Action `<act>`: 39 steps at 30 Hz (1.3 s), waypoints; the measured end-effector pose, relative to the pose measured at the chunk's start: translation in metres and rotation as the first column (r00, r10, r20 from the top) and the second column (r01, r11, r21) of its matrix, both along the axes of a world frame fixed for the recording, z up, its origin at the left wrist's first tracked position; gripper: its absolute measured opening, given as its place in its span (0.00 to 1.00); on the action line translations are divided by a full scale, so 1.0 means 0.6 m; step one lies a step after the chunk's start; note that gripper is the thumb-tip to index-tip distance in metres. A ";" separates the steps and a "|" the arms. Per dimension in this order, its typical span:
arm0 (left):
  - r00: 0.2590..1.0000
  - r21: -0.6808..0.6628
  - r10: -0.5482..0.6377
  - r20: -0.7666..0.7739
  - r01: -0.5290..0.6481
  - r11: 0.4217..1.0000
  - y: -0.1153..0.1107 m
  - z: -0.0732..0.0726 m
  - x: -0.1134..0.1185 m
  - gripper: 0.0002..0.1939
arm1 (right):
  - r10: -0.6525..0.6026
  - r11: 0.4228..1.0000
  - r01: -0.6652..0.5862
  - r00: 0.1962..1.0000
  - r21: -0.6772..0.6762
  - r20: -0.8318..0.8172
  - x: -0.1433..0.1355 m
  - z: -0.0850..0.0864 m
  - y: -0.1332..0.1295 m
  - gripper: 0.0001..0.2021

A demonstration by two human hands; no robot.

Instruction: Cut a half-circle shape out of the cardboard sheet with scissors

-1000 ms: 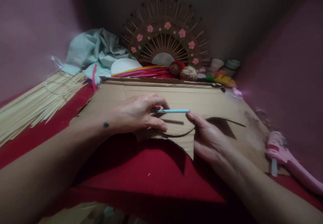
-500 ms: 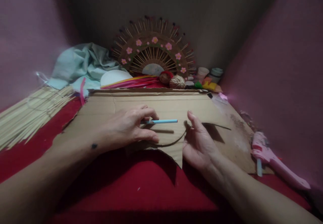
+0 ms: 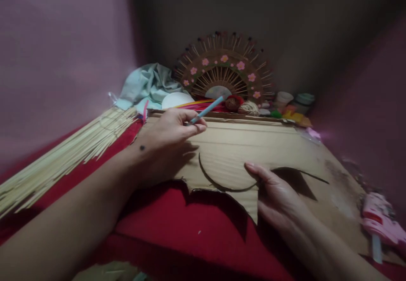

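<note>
Left hand (image 3: 174, 125), raised just above the cardboard sheet (image 3: 234, 135), pinches a light-blue rod (image 3: 209, 109) between thumb and fingers, the rod slanting up to the right. Right hand (image 3: 275, 192) grips the cardboard sheet, thumb on its upper face, fingers hidden. The sheet lies on the red-covered bench (image 3: 177, 222), between pale sticks (image 3: 72, 158) and a pink glue gun (image 3: 379, 211).

Shows no readable text, brand, number or sign, from the light-blue stick (image 3: 209, 110) and cardboard (image 3: 237, 132) to the far decorated fan (image 3: 216, 62); carries a red patch (image 3: 373, 217), too blurred to make out, on the pink glue gun (image 3: 384, 225) at right.
</note>
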State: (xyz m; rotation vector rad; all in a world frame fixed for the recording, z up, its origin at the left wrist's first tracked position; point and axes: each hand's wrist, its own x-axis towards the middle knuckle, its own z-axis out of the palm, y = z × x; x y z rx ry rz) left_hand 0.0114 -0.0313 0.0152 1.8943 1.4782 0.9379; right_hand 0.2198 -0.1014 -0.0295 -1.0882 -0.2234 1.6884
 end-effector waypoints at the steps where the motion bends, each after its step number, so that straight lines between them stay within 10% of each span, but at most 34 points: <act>1: 0.999 -0.018 -0.038 0.010 0.038 0.999 -0.002 0.001 0.002 0.12 | 0.005 1.000 -0.005 1.000 0.003 -0.001 -0.001 0.000 0.000 0.07; 15: 0.874 0.082 -0.372 -0.312 0.415 0.906 -0.020 -0.025 0.035 0.18 | 0.058 0.996 -0.057 0.998 0.070 -0.018 0.000 0.001 -0.002 0.06; 39: 0.790 0.022 -0.359 -0.497 0.426 0.905 -0.020 -0.021 0.031 0.21 | 0.046 0.996 -0.044 0.999 0.078 -0.014 -0.002 -0.001 -0.004 0.06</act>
